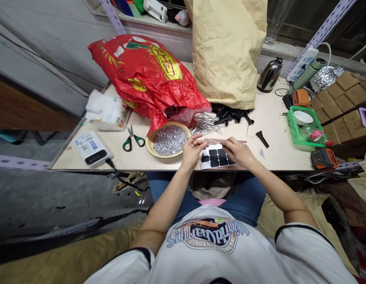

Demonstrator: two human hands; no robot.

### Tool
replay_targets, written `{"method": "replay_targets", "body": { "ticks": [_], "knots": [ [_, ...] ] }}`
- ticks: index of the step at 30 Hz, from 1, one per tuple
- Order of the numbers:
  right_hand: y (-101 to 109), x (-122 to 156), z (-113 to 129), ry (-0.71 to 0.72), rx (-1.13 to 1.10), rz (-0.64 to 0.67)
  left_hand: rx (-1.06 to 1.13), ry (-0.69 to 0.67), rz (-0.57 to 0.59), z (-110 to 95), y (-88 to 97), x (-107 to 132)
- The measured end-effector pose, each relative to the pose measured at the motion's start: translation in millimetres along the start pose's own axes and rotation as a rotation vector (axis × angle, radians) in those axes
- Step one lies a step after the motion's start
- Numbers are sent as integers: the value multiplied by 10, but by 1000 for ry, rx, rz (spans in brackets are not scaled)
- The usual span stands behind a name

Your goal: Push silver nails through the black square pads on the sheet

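My right hand is closed in a pinch on a thin silvery metal rod, whose free end points toward my left hand. My left hand is closed too, thumb against fingers; whatever it pinches is too small to make out. Beneath both hands lies a white sheet with black rounded-square stickers. A yellowish bowl of small shiny metal pieces stands beside my left hand. Behind the hands is a loose pile of thin metal rods, with black plastic parts next to it.
A red plastic bag and a large brown paper bag stand at the back. Green-handled scissors, a white device and tissues lie left. One black part, a green basket and a kettle are right.
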State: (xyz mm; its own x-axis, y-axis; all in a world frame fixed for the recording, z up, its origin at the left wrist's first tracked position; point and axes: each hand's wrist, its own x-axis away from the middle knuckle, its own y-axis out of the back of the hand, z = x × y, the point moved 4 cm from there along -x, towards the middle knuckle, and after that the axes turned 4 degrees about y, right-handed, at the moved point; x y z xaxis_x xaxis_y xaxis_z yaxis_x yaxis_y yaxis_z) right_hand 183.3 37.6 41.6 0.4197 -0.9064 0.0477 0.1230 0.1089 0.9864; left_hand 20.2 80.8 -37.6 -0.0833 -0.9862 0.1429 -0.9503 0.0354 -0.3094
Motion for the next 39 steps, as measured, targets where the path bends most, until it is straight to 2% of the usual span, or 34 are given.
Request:
{"method": "replay_targets", "body": {
  "ticks": [4,9,11,16,19,21,23,27,29,33,39],
  "knots": [
    [-82,133,176,10,-63,-127,199,71,71,177,-156,113],
    [-79,221,181,-7,-12,-155,312,53,1,232,-121,143],
    [-67,240,176,-16,2,-148,316,44,-10,225,-114,146],
    [-55,264,194,-47,14,-91,233,6,45,173,-127,162],
    [-59,280,169,-61,-73,-91,146,-45,83,118,-115,166],
    [-84,292,127,-56,-241,-124,97,-70,128,82,-111,168],
    [-158,302,70,-65,-539,-124,73,-83,180,48,-114,174],
    [-415,340,33,-187,-1240,100,76,-90,268,-12,-129,198],
    [-478,374,49,-248,-1408,157,66,-77,289,-36,-133,213],
    [-458,436,62,-296,-1341,83,18,-40,304,-49,-141,253],
    [-317,420,44,-188,-911,-132,-14,-13,285,56,-199,239]
  ]
}}
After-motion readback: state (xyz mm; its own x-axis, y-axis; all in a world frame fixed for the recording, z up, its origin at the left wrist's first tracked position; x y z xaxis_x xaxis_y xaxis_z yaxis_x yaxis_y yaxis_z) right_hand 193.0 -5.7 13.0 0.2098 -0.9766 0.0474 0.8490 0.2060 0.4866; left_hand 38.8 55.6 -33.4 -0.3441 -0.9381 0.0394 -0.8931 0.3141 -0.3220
